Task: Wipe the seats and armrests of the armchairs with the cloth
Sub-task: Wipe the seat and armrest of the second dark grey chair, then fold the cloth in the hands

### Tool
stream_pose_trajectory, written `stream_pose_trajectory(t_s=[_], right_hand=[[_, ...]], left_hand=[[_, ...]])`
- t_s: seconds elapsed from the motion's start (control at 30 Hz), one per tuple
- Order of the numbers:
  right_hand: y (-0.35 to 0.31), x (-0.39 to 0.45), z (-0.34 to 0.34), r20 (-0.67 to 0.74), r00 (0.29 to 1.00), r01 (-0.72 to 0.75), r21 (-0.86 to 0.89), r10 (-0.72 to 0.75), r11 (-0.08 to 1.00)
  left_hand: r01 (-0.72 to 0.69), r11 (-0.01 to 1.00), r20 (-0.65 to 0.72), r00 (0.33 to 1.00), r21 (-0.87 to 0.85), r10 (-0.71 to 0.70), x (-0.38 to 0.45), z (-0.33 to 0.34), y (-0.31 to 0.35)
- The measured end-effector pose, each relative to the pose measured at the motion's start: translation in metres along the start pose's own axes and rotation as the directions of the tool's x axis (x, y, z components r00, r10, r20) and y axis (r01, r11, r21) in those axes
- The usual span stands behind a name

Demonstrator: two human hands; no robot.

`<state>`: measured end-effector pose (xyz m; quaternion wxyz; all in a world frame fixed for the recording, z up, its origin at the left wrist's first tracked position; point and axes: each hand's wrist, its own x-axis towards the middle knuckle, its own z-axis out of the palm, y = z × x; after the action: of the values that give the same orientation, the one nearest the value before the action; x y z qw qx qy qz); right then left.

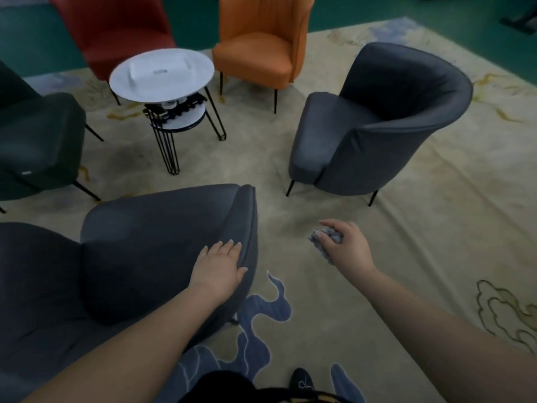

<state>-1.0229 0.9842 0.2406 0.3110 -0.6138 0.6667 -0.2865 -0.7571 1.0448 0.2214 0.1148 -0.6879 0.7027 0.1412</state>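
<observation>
A beige patterned rug (pixel 334 199) carries everything, with green floor (pixel 35 36) beyond its far edge. Under the left hand stands a dark grey armchair (pixel 145 228); ahead of the right hand, another grey armchair (pixel 377 135). Farther ahead stand an orange chair (pixel 261 53), a red chair (pixel 116 30) and a round white side table (pixel 162 74).

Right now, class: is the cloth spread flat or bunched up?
Bunched up. The right hand holds the cloth as a crumpled wad above the carpet, one end hanging below the fingers.
</observation>
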Motion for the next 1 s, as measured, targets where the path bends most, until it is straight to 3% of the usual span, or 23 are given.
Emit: stream_pose_trajectory(t_s=[0.2,0.73,0.83,0.87,0.9,0.97,1.0], right_hand=[[0.026,0.058,-0.025,0.037,0.999,-0.034,0.026,0.033,0.999],[0.015,0.277,-0.039,0.028,0.997,-0.072,0.137,0.069,0.988],[0.011,0.320,-0.041,0.039,0.998,-0.045,0.122,0.041,0.991],[0.007,0.335,-0.040,0.056,0.998,-0.012,0.130,0.005,0.991],[0.001,0.351,-0.039,0.082,0.996,0.025,0.153,-0.037,0.988],[-0.012,0.386,-0.035,0.160,0.979,0.094,0.212,-0.130,0.973],[-0.021,0.404,-0.033,0.198,0.963,0.139,0.230,-0.186,0.963]], left_hand=[[0.005,1.000,-0.017,1.000,-0.025,-0.006,0.046,-0.019,0.045],[0.048,0.999,-0.021,0.999,-0.002,-0.048,0.274,-0.094,0.042],[0.084,0.988,0.005,0.996,-0.132,-0.084,0.311,-0.116,0.045],[0.121,0.947,0.013,0.992,-0.298,-0.123,0.324,-0.126,0.051],[0.167,0.839,0.046,0.985,-0.519,-0.168,0.338,-0.138,0.058],[0.225,0.437,0.155,0.970,-0.871,-0.189,0.369,-0.168,0.078],[0.233,0.264,0.194,0.967,-0.936,-0.164,0.382,-0.183,0.088]])
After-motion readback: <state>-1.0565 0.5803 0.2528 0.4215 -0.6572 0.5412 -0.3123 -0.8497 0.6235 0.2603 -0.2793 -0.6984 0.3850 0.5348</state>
